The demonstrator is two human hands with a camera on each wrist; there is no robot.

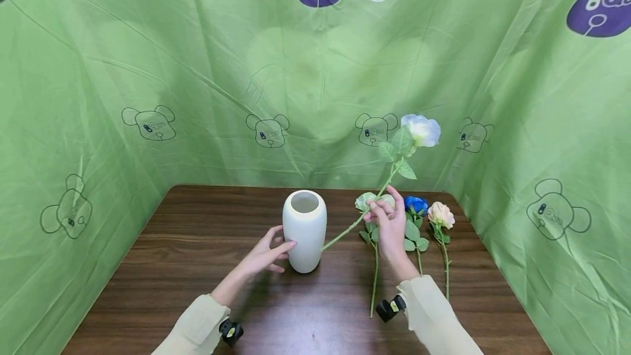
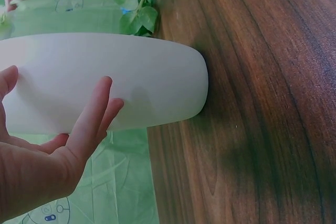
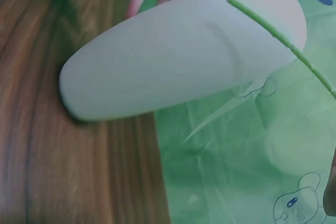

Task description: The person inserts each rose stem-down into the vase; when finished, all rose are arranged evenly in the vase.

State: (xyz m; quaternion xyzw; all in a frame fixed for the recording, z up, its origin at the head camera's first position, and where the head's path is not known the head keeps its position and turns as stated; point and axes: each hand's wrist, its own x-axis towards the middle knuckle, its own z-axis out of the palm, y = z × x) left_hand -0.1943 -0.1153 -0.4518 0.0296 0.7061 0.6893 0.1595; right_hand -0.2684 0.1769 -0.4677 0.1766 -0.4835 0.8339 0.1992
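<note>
A tall white vase [image 1: 304,234] stands upright on the wooden table. My left hand [image 1: 268,253] is at its left side, fingers spread and fairly straight, with the thumb over the front; the left wrist view shows the same hand [image 2: 63,156] close against the vase wall. Between thumb and fingers, my right hand [image 1: 391,229] pinches the stem of a pale blue-white rose [image 1: 421,130]. The rose slants, bloom up and to the right. Its lower stem end overlaps the vase's right side, and in the right wrist view the stem [image 3: 278,35] crosses in front of the vase, outside its mouth.
Right of the vase lie a pale green flower [image 1: 365,201], a blue rose [image 1: 416,205] and a pale pink rose [image 1: 441,215], stems toward the near edge. The brown table [image 1: 197,234] is enclosed by green printed cloth [image 1: 207,97] on the back and sides.
</note>
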